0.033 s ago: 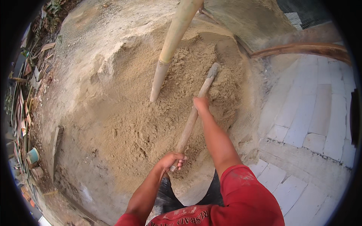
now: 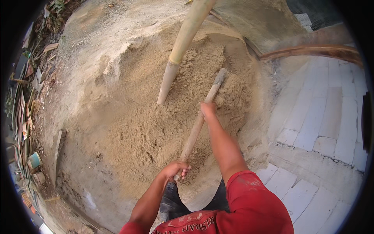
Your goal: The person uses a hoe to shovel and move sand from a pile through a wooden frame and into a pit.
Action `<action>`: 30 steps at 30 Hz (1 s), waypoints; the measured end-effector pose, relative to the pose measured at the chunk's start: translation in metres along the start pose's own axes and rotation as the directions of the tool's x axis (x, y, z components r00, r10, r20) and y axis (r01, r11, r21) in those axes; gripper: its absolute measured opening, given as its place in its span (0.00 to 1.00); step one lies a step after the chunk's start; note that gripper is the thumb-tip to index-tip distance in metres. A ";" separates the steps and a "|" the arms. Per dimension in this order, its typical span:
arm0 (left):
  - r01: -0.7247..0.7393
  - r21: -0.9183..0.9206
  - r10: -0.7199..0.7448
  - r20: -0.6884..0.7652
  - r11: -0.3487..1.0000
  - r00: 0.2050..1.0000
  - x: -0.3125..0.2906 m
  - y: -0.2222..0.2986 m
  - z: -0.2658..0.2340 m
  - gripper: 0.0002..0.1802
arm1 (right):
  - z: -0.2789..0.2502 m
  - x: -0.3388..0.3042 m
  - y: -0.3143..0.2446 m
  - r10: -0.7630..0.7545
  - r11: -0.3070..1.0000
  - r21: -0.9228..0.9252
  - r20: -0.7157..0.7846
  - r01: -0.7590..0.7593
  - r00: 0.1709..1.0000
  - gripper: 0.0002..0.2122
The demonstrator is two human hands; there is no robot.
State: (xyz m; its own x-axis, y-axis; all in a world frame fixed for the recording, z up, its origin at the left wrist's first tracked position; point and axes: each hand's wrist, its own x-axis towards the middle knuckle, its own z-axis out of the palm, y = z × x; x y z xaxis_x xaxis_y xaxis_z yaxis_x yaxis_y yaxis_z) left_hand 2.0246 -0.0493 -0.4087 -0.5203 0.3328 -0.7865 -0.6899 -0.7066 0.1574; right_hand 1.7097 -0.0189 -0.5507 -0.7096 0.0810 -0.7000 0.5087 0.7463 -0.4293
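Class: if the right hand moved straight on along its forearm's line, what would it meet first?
The right hand, holding the wooden shaft, probably meets the sand heap first; the bamboo pole crosses that line farther up, but depth is unclear.

I am on what looks like an outdoor building site: a broad sand heap [image 2: 144, 121] spreads before me, pale blockwork [image 2: 309, 113] lines the right, and scrap wood [image 2: 24, 124] litters the left.

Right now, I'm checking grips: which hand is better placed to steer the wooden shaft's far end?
Probably the right hand: it grips the wooden shaft nearer that far end, while the left hand holds it near the opposite end.
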 end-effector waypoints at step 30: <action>-0.454 0.415 0.606 -0.395 0.789 0.691 0.222 0.105 0.084 0.14 | -0.093 0.011 -0.250 -0.771 0.627 0.210 0.034 0.750 0.636 0.27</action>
State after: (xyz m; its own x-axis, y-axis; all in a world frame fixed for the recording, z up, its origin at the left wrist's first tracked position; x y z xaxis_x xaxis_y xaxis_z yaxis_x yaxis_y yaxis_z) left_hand 1.7941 0.0026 -0.5164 -0.5784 -0.4446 -0.6839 -0.5166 -0.4492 0.7289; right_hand 1.5290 -0.1435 -0.3983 -0.8270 -0.5462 -0.1331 -0.1106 0.3902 -0.9140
